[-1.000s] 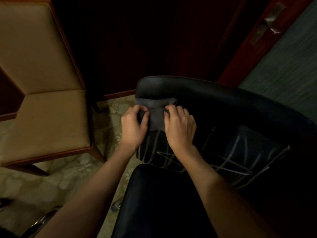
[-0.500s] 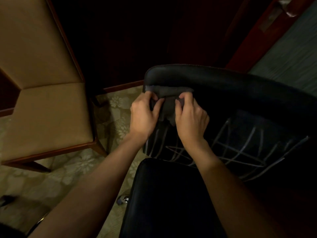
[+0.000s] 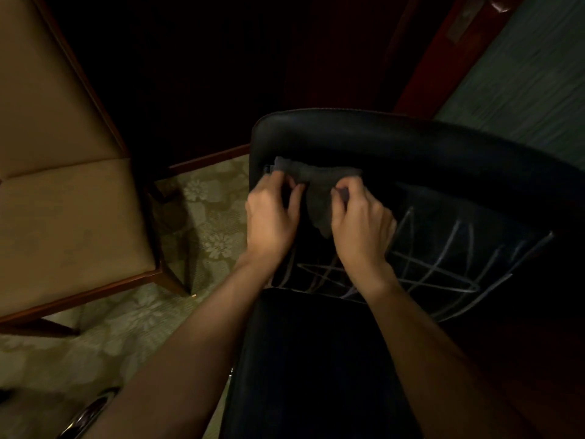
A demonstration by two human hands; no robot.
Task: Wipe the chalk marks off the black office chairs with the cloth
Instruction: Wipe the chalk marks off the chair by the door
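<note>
Head view showed a tan chair [image 3: 63,191] at 9 o'clock on floral carpet [image 3: 209,217]. Left hand [image 3: 272,217] and right hand [image 3: 364,229] pinched the grey cloth [image 3: 316,191], stretched crosswise on the black office chair [image 3: 411,147], above chalk marks [image 3: 443,267] at 3 o'clock.

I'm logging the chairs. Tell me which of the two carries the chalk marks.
The black office chair both hands work on; white chalk lines cross its backrest. The tan chair shows none.

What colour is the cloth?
Grey, the cloth shows best in the head view.
</note>
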